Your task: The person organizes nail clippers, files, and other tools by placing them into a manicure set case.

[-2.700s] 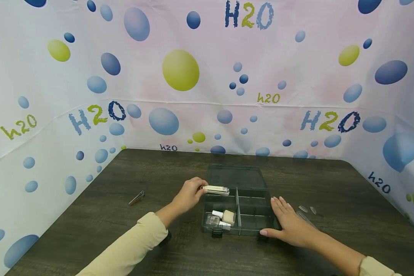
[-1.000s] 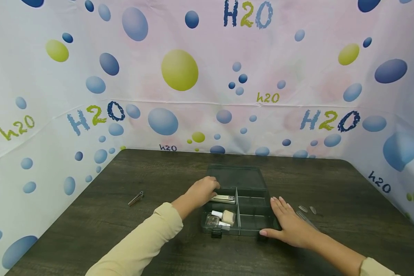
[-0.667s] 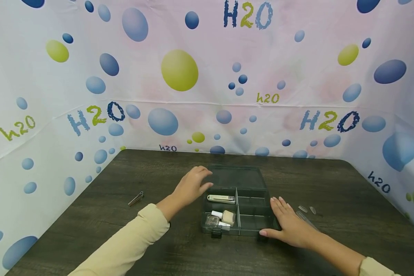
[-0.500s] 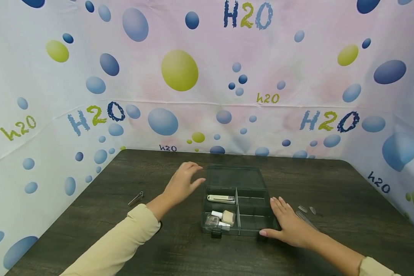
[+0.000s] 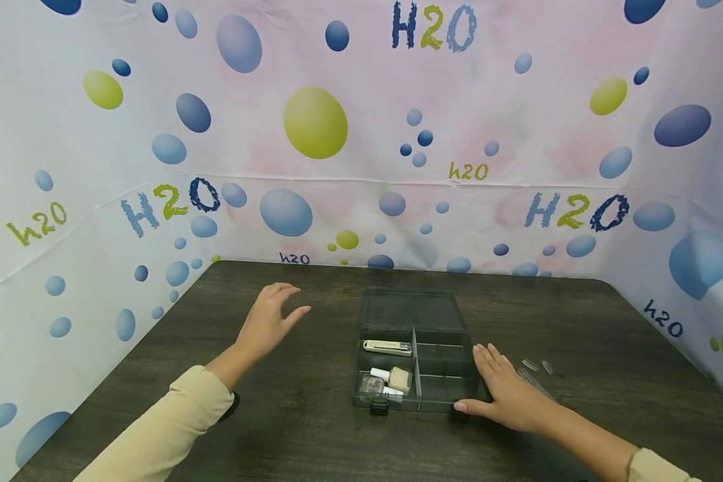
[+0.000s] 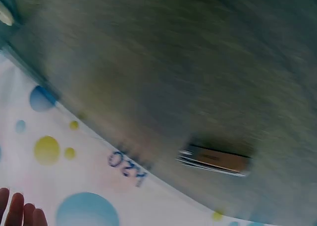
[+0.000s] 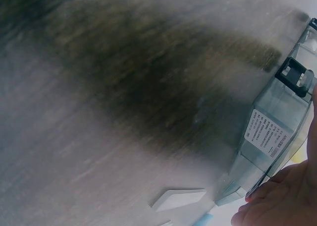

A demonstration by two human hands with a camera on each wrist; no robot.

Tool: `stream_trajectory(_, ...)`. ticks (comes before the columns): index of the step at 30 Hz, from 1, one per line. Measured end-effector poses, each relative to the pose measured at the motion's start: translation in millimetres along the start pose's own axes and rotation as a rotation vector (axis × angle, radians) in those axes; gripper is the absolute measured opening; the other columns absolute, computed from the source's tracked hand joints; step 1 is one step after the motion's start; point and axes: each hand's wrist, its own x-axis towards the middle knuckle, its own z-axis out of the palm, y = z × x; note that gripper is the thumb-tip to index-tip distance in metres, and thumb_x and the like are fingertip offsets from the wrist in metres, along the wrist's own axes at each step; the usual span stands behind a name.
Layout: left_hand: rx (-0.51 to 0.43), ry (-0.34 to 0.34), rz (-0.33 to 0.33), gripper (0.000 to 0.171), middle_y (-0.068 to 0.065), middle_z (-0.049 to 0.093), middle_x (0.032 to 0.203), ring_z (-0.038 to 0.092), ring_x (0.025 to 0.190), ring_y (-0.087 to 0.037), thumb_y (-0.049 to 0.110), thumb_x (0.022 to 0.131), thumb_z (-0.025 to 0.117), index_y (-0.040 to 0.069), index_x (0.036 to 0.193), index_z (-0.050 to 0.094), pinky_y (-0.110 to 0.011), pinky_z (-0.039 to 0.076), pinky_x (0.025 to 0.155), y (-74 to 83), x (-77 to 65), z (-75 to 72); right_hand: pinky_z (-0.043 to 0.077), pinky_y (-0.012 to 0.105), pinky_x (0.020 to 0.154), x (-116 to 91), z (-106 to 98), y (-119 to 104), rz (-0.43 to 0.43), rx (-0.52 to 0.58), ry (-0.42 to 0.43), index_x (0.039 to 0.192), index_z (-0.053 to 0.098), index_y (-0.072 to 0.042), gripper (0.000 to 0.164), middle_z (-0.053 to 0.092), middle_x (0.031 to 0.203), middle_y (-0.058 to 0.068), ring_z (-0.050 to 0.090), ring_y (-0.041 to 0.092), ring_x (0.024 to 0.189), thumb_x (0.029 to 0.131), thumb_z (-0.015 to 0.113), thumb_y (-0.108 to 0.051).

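My left hand (image 5: 262, 325) is over the table left of the box, fingers and thumb apart, holding nothing. Beneath it lies a metal nail clipper (image 6: 215, 160), seen in the left wrist view and hidden by the hand in the head view. My right hand (image 5: 506, 390) rests with straight fingers against the right wall of a see-through grey divided box (image 5: 418, 402), its lid (image 5: 412, 310) folded back. In the box's back left compartment lies a cream nail clipper (image 5: 387, 347). Small bottles, among them a cream nail polish bottle (image 5: 400, 379) and a greyish one (image 5: 371, 384), fill the front left compartment.
Several small clear pieces (image 5: 546, 367) lie on the dark wooden table (image 5: 313, 428) beyond my right hand. A pale flat piece (image 7: 178, 199) shows near the box in the right wrist view. A printed curtain (image 5: 361, 167) encloses the table's back and sides.
My left hand lowered the cream nail clipper into the back left compartment, let go, and moved left over the metal clipper. My right hand has stayed at the box.
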Motion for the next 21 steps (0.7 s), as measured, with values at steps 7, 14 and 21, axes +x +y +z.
stream_trajectory(7,0.037,-0.025,-0.090,0.041,-0.023,0.058,0.115,0.051,0.110,-0.039,0.020,0.083,0.070,-0.005,0.113,0.061,-0.055,0.043,0.095,-24.4,-13.9,-13.6,0.011,0.065,0.108,0.7,0.8,-0.1,0.003,0.013,-0.001,0.143,0.019,0.012,0.107,0.016,0.149,0.032,0.010,0.050,0.137,0.077,0.062,-0.060)
stream_trajectory(14,0.073,-0.064,-0.150,0.042,-0.026,0.057,0.116,0.051,0.111,-0.042,0.021,0.085,0.068,-0.007,0.115,0.059,-0.056,0.044,0.091,-45.1,-28.8,-21.8,0.012,0.066,0.107,0.5,1.2,0.1,0.001,0.016,0.004,0.143,0.019,0.012,0.107,0.016,0.149,0.032,0.010,0.051,0.137,0.077,0.063,-0.060)
stream_trajectory(21,0.087,-0.142,-0.226,0.045,-0.031,0.055,0.116,0.051,0.110,-0.046,0.020,0.087,0.065,-0.012,0.116,0.057,-0.058,0.043,0.090,-63.8,-48.6,-26.1,0.012,0.065,0.107,0.5,0.7,0.2,0.002,0.016,0.005,0.143,0.019,0.012,0.107,0.016,0.149,0.032,0.010,0.050,0.137,0.077,0.063,-0.060)
